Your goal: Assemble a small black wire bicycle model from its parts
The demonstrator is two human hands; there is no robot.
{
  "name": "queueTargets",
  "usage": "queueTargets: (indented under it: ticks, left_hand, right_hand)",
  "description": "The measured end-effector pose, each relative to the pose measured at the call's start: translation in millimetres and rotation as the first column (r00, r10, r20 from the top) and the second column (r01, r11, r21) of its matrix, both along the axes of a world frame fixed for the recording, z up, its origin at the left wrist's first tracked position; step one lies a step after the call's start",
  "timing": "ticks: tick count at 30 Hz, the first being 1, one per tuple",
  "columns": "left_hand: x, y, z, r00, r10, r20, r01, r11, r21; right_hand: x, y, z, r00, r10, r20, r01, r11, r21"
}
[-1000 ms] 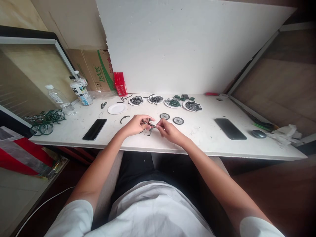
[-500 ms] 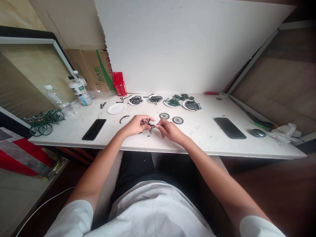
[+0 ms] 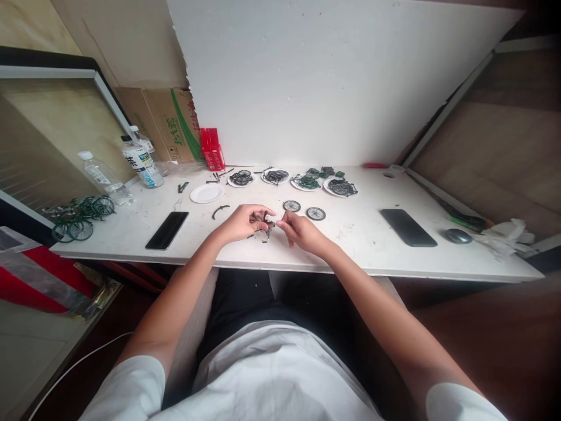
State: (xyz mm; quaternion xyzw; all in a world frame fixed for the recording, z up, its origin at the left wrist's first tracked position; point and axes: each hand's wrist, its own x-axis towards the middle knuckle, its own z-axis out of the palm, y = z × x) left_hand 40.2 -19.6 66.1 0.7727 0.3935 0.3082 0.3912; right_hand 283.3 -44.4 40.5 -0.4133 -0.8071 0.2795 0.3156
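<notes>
My left hand (image 3: 243, 221) is closed around a partly assembled toy bicycle frame (image 3: 267, 234), a small dark piece with a pedal-like part hanging below. From the right, my right hand (image 3: 302, 231) pinches at the end of the frame; its fingertips hide what is between them. Two black spoked toy wheels (image 3: 316, 213) lie flat just beyond my right hand. A curved black strip, perhaps a mudguard (image 3: 214, 214), rests to the left of my left hand.
Along the back stand paper plates of black and green bicycle parts (image 3: 307, 182) and a bare plate (image 3: 206, 193). Finished-looking toy bicycles (image 3: 83, 216) and bottles (image 3: 144, 165) stand left. Phones (image 3: 168, 230) flank my arms; a mouse (image 3: 459, 236) lies right.
Both hands stay in almost the same place. The pedal-like part under the frame has shifted very slightly; otherwise little differs.
</notes>
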Motion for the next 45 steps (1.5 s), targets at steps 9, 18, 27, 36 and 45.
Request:
queueTargets:
  ticks: [9, 18, 27, 36, 45]
  left_hand:
    - [0.8, 2.3, -5.1, 1.0, -0.012, 0.014, 0.013, 1.0, -0.024]
    - [0.9, 1.9, -5.4, 1.0, -0.007, 0.009, 0.007, 1.0, -0.024]
    - [0.6, 4.1, -9.0, 1.0, -0.009, -0.01, 0.009, 1.0, 0.0]
    - [1.1, 3.6, -7.9, 1.0, -0.01, -0.007, 0.01, 1.0, 0.005]
    - [0.7, 3.3, -7.0, 1.0, -0.017, -0.017, 0.017, 1.0, 0.019]
  right_hand:
    - [1.1, -0.6, 3.8, 0.999, 0.011, 0.033, -0.01, 1.0, -0.013]
    - [1.1, -1.3, 5.3, 0.999, 0.011, 0.053, -0.01, 1.0, -0.018]
    - [1.6, -1.4, 5.6, 0.998, 0.011, 0.066, -0.009, 0.999, -0.033]
    - [0.4, -0.5, 5.3, 0.994, -0.016, 0.112, 0.019, 0.999, -0.027]
    - [-2.5, -2.3, 4.6, 0.994, -0.033, 0.107, 0.036, 0.999, -0.026]
